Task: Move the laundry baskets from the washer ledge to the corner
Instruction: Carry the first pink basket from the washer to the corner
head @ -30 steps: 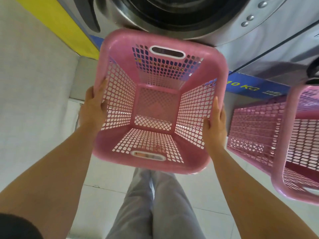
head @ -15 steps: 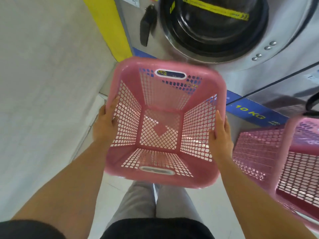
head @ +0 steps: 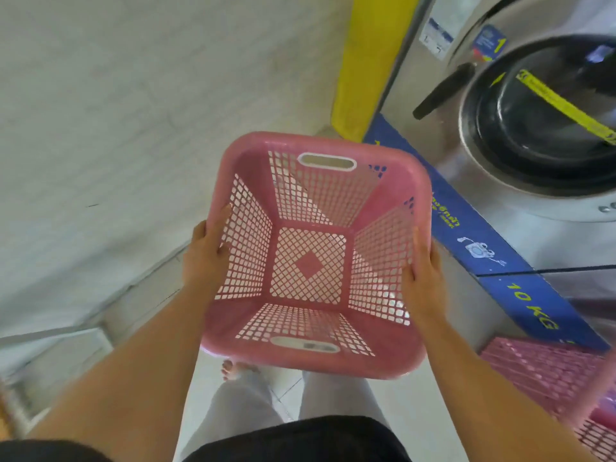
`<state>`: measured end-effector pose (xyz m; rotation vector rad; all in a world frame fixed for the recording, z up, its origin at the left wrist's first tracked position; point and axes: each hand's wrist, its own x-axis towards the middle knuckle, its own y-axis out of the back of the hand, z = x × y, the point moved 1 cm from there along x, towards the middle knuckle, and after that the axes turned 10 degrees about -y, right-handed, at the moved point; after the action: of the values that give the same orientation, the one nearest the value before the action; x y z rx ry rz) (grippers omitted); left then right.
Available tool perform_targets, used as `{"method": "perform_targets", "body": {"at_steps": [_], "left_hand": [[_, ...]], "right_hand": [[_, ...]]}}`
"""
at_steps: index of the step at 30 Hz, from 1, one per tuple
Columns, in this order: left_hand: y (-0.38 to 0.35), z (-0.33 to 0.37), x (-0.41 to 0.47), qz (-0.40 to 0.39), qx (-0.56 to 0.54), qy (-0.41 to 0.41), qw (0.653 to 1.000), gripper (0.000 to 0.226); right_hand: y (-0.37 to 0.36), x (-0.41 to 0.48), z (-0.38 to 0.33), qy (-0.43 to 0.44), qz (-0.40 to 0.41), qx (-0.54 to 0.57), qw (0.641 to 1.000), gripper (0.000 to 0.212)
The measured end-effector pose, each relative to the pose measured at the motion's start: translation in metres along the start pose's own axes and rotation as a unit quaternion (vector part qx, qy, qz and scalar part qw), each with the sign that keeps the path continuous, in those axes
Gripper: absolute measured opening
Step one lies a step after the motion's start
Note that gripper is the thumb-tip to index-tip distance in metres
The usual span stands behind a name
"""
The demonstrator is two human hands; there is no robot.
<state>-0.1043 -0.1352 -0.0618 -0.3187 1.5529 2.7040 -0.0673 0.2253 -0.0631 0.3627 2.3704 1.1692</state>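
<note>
Pink perforated plastic laundry basket (head: 313, 255) now swinging left off the washer ledge, clamped by left hand (head: 206, 258) and right hand (head: 421, 278), nearing the corner.

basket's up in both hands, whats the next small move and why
Probably carry the pink basket forward and left toward the corner by the yellow post, then lower it. The left hand and right hand grip opposite sides, it hangs empty above the floor, and another basket waits at the right.

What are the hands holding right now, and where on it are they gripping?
The pink laundry basket, empty, held off the floor by its two side rims: left hand on the left rim, right hand on the right, not by the handle slots.
</note>
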Motion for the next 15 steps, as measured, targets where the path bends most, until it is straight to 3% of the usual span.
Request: {"method": "perform_targets", "body": {"at_steps": [8,15], "left_hand": [[0.051,-0.129,-0.077,0.061,-0.018,0.107,0.992,0.071],[0.078,-0.231,-0.144,0.109,-0.045,0.213,0.97,0.073]], "right_hand": [[-0.093,-0.051,-0.079,0.103,-0.035,-0.043,0.993,0.071],[-0.176,-0.097,-0.145,0.218,-0.094,-0.096,0.967,0.069]]}}
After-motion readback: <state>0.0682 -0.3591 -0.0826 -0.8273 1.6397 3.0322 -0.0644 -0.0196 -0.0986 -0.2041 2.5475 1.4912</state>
